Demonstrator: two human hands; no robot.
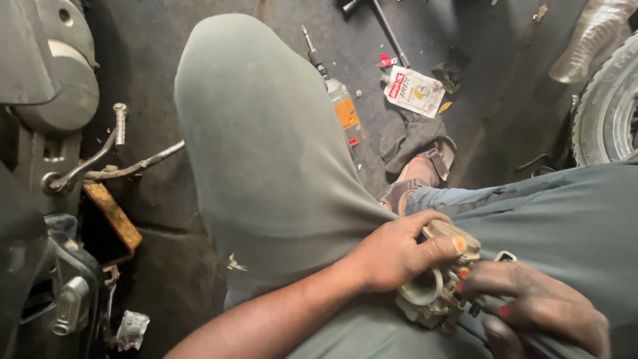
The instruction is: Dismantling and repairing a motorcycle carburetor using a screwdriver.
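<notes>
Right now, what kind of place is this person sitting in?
Probably a motorbike repair spot. The hands, left hand and right hand, hold a small metal engine part; a tyre, a screwdriver and an oil pouch lie around the grimy floor.

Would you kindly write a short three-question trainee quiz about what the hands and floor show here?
1. True or false: both hands touch the metal carburettor-like part.
2. Which lies nearest the white pouch on the floor? A) a dark rag B) a hammer C) a bucket
3. Fill in: the part rests on the person's ____.

Key:
1. True: the left hand grips it from above, and the right hand has fingers against it.
2. A
3. lap
</notes>
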